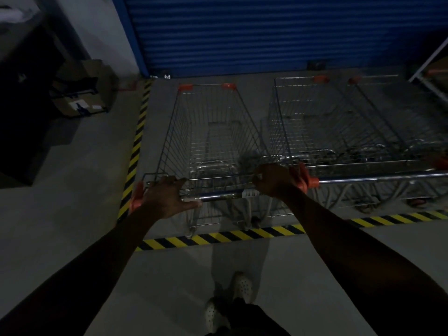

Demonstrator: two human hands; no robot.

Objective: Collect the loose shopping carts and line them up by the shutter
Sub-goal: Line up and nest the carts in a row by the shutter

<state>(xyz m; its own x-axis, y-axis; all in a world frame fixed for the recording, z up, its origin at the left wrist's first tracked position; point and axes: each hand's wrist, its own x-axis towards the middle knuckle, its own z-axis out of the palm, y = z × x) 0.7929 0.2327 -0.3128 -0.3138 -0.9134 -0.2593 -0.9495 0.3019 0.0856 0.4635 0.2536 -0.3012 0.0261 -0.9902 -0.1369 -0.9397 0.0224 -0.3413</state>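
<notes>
Here, gripped cart handle [219,195] with right hand [274,181], left hand [167,198] half-open on it, facing blue shutter [266,32].

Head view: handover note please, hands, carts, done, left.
Left hand: on the cart handle, fingers spread, grip loose or unclear.
Right hand: closed on the handle's right end.
Held cart: inside the striped floor tape, nose toward the blue shutter.
Two more carts stand to its right, facing the shutter.
Left: square it with its neighbours, let go, check for further strays; none in view.
</notes>
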